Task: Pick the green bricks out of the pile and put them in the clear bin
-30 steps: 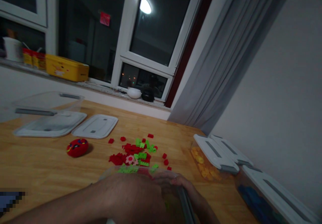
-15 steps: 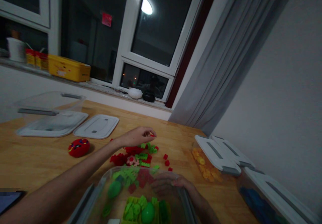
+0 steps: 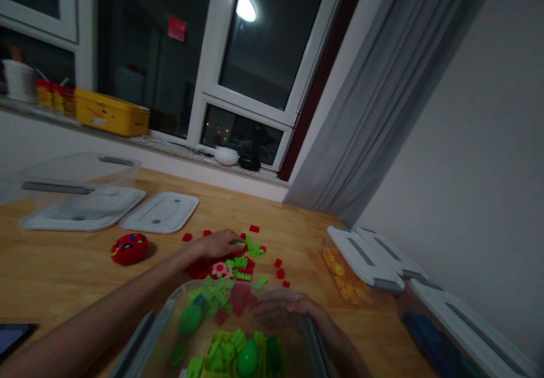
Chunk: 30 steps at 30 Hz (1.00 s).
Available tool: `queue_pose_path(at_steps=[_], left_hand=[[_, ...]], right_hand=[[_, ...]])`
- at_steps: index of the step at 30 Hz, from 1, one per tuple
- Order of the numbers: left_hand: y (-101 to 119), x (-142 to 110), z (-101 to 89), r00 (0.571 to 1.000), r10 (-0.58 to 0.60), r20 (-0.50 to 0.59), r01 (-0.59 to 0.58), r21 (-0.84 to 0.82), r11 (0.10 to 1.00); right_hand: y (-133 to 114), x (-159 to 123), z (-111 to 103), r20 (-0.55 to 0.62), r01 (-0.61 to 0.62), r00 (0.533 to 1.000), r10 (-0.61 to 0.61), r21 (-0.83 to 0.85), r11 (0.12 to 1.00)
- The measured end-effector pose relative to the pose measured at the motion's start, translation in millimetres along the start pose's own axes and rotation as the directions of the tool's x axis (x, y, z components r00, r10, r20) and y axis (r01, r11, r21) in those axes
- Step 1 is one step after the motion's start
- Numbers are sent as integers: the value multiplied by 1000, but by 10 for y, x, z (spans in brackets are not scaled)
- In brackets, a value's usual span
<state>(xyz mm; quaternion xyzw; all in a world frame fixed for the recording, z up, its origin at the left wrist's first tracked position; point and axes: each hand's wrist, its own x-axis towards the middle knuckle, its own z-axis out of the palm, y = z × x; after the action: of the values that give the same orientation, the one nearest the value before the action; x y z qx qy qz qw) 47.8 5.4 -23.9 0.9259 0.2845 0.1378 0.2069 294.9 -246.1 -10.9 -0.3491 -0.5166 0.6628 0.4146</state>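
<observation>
Dim room, wooden bench point(image 3: 63, 270) under a dark window. Left hand point(image 3: 221, 243) lies low over the scatter of red and green bricks point(image 3: 236, 259) at mid-bench, fingers curled down onto the pile; grip looks closed around pieces, but which ones I cannot tell. Right hand point(image 3: 283, 309) clasps the far rim of the clear tub point(image 3: 170, 310) nearest the person, fingers clenched over its edge. Tub holds green bricks and two green egg shapes. A red rounded toy point(image 3: 130, 249) sits left of the pile, apart from it. Two white lids point(image 3: 159, 212) lie farther back beside an empty clear container point(image 3: 72, 171). At right, a lidded box of yellow pieces point(image 3: 346, 279).
</observation>
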Motion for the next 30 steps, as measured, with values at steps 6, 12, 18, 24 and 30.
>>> queue_pose_path(at_steps=[6,12,18,24,30], left_hand=[[32,2,-58,999,29,25,-28,-41,999],[-42,-13,-38,992,-78,-102,76,-23,997],[-56,-20,-96,969,-135,-205,133,-25,991],[-192,-64,-92,940,-213,-267,224,10,975],[-396,-54,-53,936,-226,-271,247,44,968]], right_hand=[[-32,-5,10,4,21,1000,-21,-24,999],[13,-4,-19,11,10,1000,-10,-16,1000],[-21,-23,23,-1,11,1000,-11,-18,1000],[4,-5,-13,14,12,1000,-12,-1,1000],[-22,-10,2,2,11,1000,-11,-17,1000]])
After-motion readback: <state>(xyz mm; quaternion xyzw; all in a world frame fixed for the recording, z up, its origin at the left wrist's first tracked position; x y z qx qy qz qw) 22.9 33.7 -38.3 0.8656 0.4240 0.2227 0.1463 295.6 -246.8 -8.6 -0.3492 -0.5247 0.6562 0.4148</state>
